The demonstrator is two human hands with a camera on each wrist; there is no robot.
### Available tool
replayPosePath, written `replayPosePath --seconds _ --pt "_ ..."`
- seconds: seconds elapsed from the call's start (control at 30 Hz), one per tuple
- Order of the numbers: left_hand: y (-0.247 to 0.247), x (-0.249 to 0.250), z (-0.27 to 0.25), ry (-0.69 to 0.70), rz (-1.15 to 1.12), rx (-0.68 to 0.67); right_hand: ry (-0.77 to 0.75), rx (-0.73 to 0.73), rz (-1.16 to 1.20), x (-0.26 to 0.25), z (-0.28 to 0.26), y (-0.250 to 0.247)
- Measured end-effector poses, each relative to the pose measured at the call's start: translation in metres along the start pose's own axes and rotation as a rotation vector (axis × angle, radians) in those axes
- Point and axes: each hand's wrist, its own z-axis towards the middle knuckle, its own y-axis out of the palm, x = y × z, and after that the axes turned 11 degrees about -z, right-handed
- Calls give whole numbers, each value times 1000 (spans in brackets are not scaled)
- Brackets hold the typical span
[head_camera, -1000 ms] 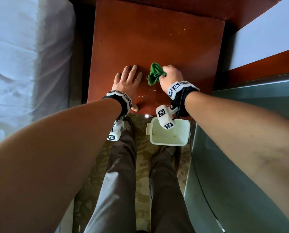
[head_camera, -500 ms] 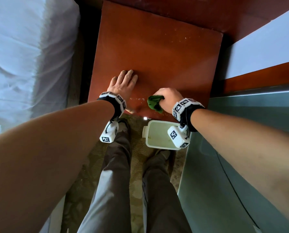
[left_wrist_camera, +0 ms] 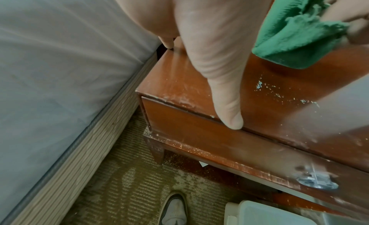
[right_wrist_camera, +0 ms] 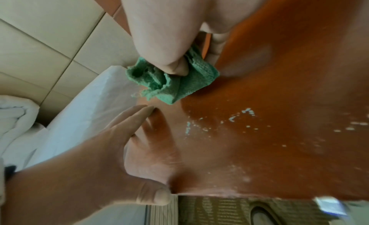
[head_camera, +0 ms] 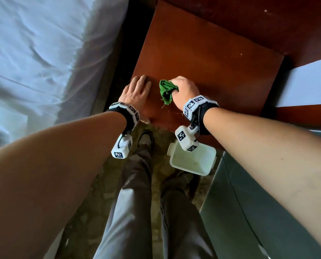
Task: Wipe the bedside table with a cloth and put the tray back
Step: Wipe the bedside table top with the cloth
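Note:
The reddish-brown bedside table (head_camera: pixel 221 58) fills the upper middle of the head view. My right hand (head_camera: pixel 182 90) grips a bunched green cloth (head_camera: pixel 166 91) and presses it on the tabletop near the front. The right wrist view shows the thumb pinning the cloth (right_wrist_camera: pixel 175 83) to the wood. My left hand (head_camera: pixel 137 92) lies flat on the table's front left corner, fingers straight, thumb (left_wrist_camera: pixel 229 115) hanging over the front edge. Pale crumbs (left_wrist_camera: pixel 279 92) speckle the wood between cloth and edge. A white tray-like tub (head_camera: pixel 193 159) sits on the carpet below the table's front edge.
A bed with white sheets (head_camera: pixel 44 53) lies close on the left, with a dark gap beside the table. A grey-green panel (head_camera: pixel 258 212) stands at the right. My legs and a shoe (left_wrist_camera: pixel 173 211) are on patterned carpet (left_wrist_camera: pixel 119 181). The drawer front carries a metal handle (left_wrist_camera: pixel 317 181).
My right hand slid the cloth back from the front edge toward the middle of the table. The left hand shifted slightly left, toward the corner.

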Motion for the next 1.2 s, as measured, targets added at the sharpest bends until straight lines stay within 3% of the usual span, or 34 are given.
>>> replayPosePath --seconds 0.27,0.53,0.7,0.87,1.0,1.2 --pt "-1 3 4 -21 22 -5 -155 -161 -162 -22 16 14" --pt "0 3 3 -13 6 2 -187 -444 -353 18 -26 6" --pt "-1 7 3 -43 6 -16 -154 -463 -375 49 -52 -1" --pt "-1 7 4 -50 9 -24 -99 -421 -284 44 -51 -8" --pt "1 7 4 -39 10 -11 -177 -324 -196 14 -44 -9" --pt "4 4 4 -15 3 39 -347 -350 -244 -18 -44 12"
